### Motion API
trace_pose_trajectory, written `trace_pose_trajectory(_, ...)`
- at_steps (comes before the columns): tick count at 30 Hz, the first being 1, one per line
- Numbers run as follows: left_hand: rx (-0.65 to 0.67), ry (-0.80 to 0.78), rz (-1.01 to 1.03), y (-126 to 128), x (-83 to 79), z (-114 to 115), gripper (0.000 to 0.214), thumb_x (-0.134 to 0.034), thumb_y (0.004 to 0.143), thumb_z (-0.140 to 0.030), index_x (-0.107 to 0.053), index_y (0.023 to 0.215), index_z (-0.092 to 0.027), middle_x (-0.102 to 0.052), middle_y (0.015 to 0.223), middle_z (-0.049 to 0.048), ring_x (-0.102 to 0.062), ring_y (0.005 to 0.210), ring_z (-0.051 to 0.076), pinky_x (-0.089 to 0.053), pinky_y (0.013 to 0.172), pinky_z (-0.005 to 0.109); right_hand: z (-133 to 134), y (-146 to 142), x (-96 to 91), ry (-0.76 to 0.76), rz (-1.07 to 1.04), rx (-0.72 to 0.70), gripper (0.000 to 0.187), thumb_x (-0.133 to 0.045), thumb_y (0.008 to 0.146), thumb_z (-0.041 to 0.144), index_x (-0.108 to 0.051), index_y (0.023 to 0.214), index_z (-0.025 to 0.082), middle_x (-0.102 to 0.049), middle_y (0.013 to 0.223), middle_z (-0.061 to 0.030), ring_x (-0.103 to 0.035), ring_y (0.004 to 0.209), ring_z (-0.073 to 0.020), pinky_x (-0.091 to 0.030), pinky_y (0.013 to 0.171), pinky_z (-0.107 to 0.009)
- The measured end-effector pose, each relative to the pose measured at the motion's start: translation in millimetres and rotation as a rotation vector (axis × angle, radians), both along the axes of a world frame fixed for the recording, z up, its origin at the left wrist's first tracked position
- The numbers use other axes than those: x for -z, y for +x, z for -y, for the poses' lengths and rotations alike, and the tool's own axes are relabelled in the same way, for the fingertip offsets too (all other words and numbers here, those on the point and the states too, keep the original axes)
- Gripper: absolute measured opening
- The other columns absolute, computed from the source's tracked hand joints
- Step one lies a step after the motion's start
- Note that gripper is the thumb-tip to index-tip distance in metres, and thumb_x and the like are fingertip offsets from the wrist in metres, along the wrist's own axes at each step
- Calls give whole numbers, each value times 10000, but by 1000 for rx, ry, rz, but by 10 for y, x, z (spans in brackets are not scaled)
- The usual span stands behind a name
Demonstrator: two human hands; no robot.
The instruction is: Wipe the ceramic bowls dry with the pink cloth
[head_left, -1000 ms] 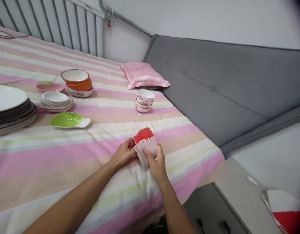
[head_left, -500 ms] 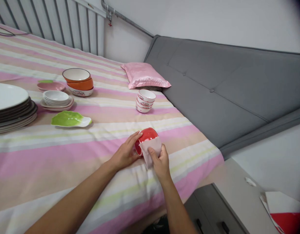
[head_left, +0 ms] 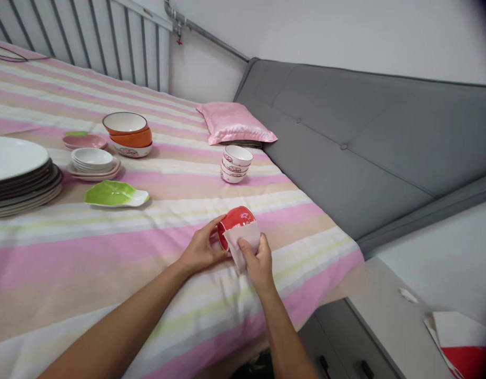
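Observation:
A shiny red bowl point(head_left: 238, 216) is tilted on its side just above or on the striped bedsheet; I cannot tell which. My left hand point(head_left: 201, 246) is closed on the bowl's left rim, thumb and fingers on either side. With my right hand point(head_left: 259, 260) I press a pale pink cloth or tissue point(head_left: 243, 238) against the bowl's outside, thumb on top. The cloth covers the bowl's lower right part, and a corner hangs below. Beyond the bowl stands a leaning stack of small white bowls point(head_left: 237, 164) with red patterns.
On the striped bedsheet point(head_left: 148, 231) at left are a stack of plates point(head_left: 19, 158), a green leaf-shaped dish point(head_left: 112, 193), small white dishes point(head_left: 92, 158), a pink dish point(head_left: 85, 141) and orange bowls point(head_left: 132, 138). A pink pillow point(head_left: 235, 122) lies by the grey headboard point(head_left: 365, 142).
The red bowl has turned slightly in my hands, so a small flower pattern now shows on it. My left fingers have shifted a little along the rim.

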State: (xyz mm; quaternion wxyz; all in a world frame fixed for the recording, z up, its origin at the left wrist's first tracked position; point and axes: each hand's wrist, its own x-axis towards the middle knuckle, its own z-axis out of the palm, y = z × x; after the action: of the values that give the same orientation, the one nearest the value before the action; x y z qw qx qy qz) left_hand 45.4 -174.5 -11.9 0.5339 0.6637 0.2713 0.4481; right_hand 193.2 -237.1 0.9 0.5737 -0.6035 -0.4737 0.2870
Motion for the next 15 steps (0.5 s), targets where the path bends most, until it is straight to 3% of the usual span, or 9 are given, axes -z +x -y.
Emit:
trace_pose_trajectory(5,65,-222,63,-1,-19,-1,782,-796,624,-300,-432,1306,-181,-553,1280,142,-619,1056,277,-521,896,425,-2,-5,7,9,15,-1,273,-624,783,421,-456,817,208,-558,714,39,-554,676,-145,-448,617,-251)
trace_pose_trajectory(15,16,-440,75,17,-6,-35,602,-761,636,-407,-553,1136,-144,-678,1036,102,-664,916,276,-545,794,413,0,-42,2,-1,56,-4,251,-611,790,406,-461,835,210,-568,741,27,-564,702,-155,-457,640,-262)
